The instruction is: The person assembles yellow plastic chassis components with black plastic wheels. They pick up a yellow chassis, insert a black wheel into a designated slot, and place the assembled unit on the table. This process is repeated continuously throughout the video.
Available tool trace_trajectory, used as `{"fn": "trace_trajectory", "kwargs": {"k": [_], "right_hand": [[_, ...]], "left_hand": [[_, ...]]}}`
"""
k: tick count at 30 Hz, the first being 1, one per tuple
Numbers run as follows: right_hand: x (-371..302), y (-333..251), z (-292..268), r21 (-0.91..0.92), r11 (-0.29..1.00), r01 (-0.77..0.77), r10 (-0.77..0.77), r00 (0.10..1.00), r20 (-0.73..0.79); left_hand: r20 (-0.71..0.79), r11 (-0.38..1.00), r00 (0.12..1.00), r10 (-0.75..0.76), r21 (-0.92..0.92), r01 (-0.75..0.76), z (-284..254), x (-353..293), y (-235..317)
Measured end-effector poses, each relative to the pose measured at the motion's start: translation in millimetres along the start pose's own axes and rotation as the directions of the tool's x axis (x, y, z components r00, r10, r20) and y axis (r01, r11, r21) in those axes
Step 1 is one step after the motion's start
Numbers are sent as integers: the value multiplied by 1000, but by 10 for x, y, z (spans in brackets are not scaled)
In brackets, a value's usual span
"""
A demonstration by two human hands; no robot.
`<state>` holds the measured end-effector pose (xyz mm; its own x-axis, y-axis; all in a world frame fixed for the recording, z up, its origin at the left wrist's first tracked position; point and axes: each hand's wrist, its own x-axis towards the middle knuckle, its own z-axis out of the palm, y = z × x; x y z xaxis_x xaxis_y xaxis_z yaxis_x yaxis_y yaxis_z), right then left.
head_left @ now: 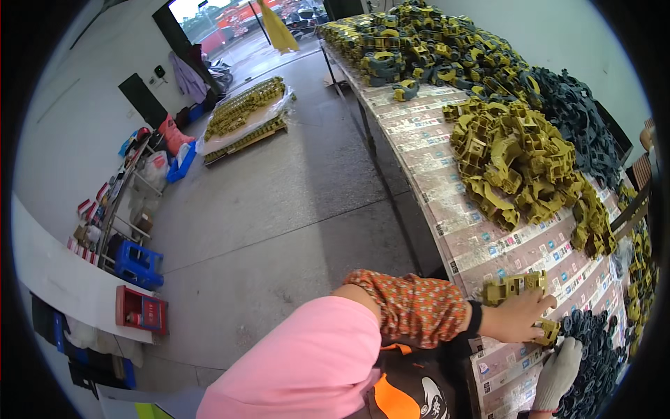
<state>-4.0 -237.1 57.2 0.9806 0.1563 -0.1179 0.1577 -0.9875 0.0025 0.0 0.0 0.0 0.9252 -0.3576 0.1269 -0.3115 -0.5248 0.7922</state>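
Observation:
My left hand [515,320], bare below a floral sleeve cover and a black wristband, is at the table's near edge. Its fingers are curled over a small yellow plastic toy-vehicle piece [550,332], partly hidden by the hand. Just beyond the knuckles, a longer yellow toy-vehicle body [515,286] looks slightly blurred. My right hand [560,373], in a pale work glove, is closed beside the small piece, its fingertips at the edge of a pile of black toy wheels [593,349]. Whatever lies inside the glove's grip is hidden.
A heap of yellow plastic shells [516,153] lies farther up the table [481,244]. Yellow-and-black assembled toys [433,49] and dark parts [576,119] cover the far end. On the floor stand a loaded pallet [244,115], a blue stool [137,264] and a red box [142,309].

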Motion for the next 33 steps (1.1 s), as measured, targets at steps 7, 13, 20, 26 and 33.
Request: {"fn": "trace_trajectory", "kwargs": {"k": [7, 13, 20, 26, 33], "right_hand": [[-737, -436, -33, 111, 944, 309, -296, 947, -120], [-989, 16, 523, 161, 976, 147, -116, 975, -190], [-944, -337, 99, 877, 479, -26, 195, 978, -78], [-1063, -435, 198, 995, 58, -80, 381, 923, 52], [-1012, -547, 347, 998, -45, -43, 425, 903, 58]], "left_hand": [[113, 960, 993, -12, 279, -20, 375, 104, -264], [128, 1000, 992, -22, 7, 22, 204, 115, -6], [472, 278, 876, -100, -832, 480, -260, -248, 56], [584, 236, 801, -132, -766, 598, -93, -418, 196], [567, 230, 798, -204, -765, 602, 21, -619, 217]]}}
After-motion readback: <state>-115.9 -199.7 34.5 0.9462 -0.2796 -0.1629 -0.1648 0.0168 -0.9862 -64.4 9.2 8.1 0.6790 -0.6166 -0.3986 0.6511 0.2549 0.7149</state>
